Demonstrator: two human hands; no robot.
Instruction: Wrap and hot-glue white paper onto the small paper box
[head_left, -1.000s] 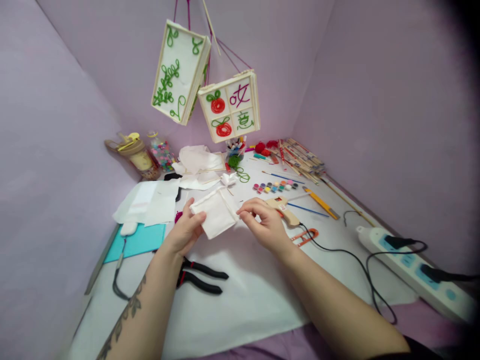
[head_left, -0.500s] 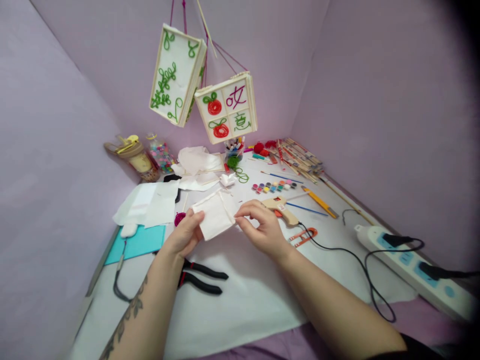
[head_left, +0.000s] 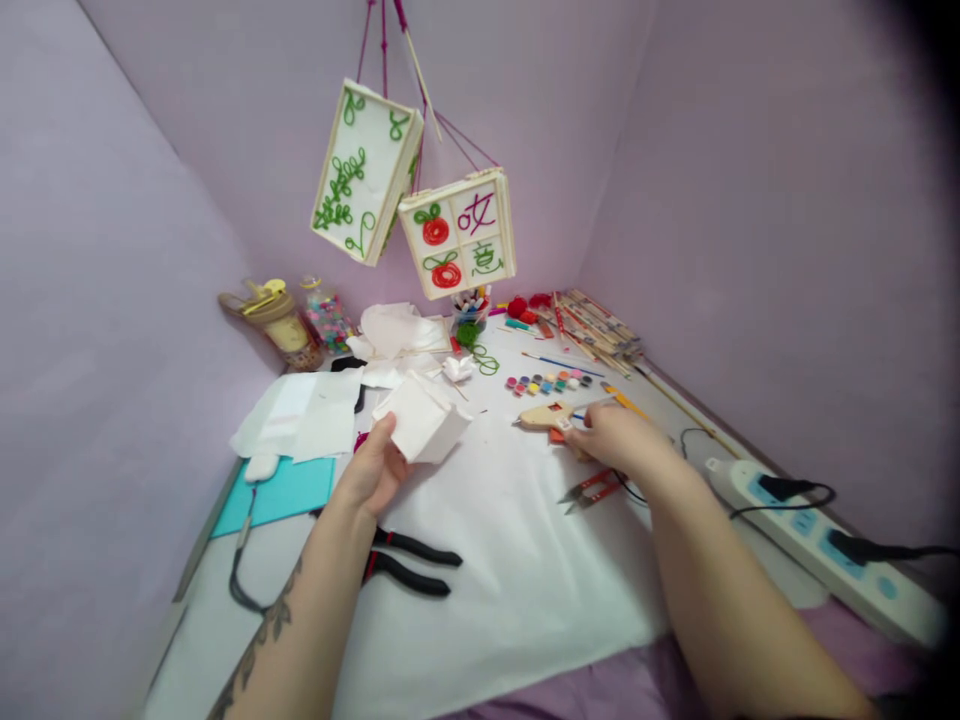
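White paper covers the small boxy form (head_left: 420, 420) that the person's left hand (head_left: 371, 470) holds up over the middle of the tabletop (head_left: 517, 590). The thumb lies on its near left edge, the other fingers sit behind and below it, and the box tilts toward the right. Just behind that hand, a bright magenta ball (head_left: 361, 440) is mostly hidden.

Off to the right, the right hand (head_left: 616, 440) is at the handle of a beige glue gun (head_left: 537, 418), fingers curled and narrow around it; from where I stand I cannot tell how firmly they close. The gun's nozzle points left, toward the paper box but well apart from it. Red-handled metal snips (head_left: 596, 490) lie on the near side of the gun, and 2 rows of small, many-coloured paint pots (head_left: 547, 383) sit on its far side.

Black-handled pliers (head_left: 416, 570) rest near the left forearm. Farther left, a flat turquoise board (head_left: 300, 495) lies beside thin white sheets (head_left: 322, 405). At the far right is a pile of slim wooden sticks (head_left: 604, 325); nearer, a white power strip (head_left: 825, 540). Overhead hang 2 wood-framed white lanterns (head_left: 367, 180), decorated in green, red and purple.
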